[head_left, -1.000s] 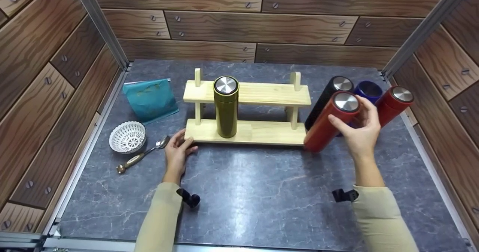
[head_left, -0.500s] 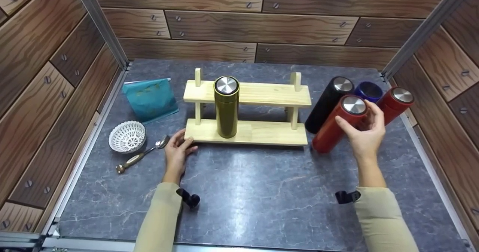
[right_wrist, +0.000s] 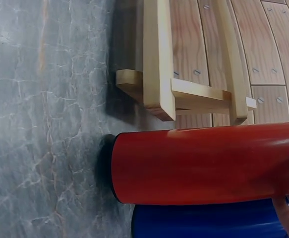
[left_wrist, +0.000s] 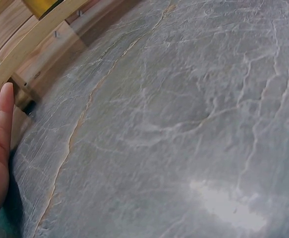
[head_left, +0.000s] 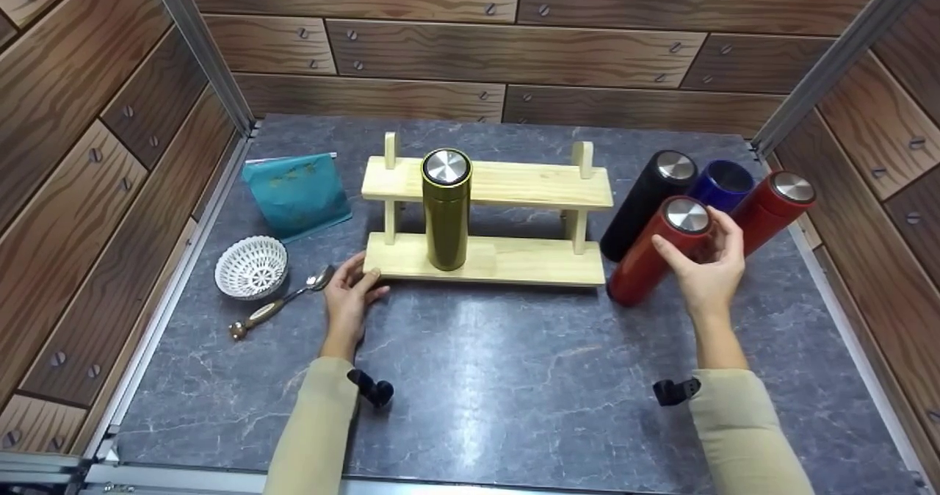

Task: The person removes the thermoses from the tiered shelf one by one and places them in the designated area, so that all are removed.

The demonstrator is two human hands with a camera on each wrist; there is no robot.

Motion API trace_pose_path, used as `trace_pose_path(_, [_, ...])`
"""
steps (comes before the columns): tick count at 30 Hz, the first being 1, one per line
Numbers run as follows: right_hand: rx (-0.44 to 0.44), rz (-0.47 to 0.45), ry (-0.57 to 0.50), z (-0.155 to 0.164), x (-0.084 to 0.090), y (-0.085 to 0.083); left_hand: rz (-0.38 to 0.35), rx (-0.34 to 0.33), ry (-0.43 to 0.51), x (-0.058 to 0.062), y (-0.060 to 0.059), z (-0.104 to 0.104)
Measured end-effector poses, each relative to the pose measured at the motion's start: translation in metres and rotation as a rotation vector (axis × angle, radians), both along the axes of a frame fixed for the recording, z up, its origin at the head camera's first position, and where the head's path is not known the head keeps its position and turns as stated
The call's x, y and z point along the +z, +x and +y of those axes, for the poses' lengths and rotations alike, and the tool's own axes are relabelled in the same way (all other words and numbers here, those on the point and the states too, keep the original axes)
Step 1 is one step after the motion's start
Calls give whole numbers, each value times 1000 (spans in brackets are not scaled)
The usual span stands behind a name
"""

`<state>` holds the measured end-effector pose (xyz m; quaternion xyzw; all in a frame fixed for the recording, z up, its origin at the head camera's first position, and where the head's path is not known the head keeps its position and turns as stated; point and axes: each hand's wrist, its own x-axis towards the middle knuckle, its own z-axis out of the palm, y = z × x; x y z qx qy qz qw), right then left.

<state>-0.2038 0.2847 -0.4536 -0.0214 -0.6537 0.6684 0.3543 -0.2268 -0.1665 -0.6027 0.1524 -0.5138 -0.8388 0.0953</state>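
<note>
My right hand (head_left: pixel 711 278) grips a red thermos (head_left: pixel 653 256) near its steel-topped lid, between thumb and fingers. It stands beside the right end of a two-tier wooden shelf (head_left: pixel 536 260), its base close over the table in the right wrist view. My left hand (head_left: pixel 345 297) holds the shelf's lower left corner, thumb on top. On the lower board stands an olive-gold thermos (head_left: pixel 446 230). Behind the held one are a black thermos (head_left: pixel 646 201), a blue one (head_left: pixel 723 186) partly hidden by it, and a second red thermos (head_left: pixel 775 208).
Left of the shelf lie a teal pouch (head_left: pixel 301 194), a white woven bowl (head_left: pixel 252 267) and a spoon (head_left: pixel 283 304) with a decorated handle. Wood-patterned walls (head_left: pixel 514 54) enclose the back and sides of the grey marbled table (head_left: pixel 507 392).
The held red thermos has shifted slightly right and toward me; its base no longer overlaps the shelf's right end. My left hand and the shelf have stayed in place.
</note>
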Motion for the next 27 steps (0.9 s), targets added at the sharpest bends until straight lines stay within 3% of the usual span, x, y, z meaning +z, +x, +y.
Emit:
trace_pose_path(14, [8, -29, -22, 1, -4, 2, 6, 4, 2, -2, 0, 1])
trace_pose_path(23, [100, -62, -35, 12, -14, 0, -13, 15, -25, -2, 1, 1])
trace_pose_path(27, [122, -37, -50, 21, -22, -2, -8, 16, -16, -1, 0, 1])
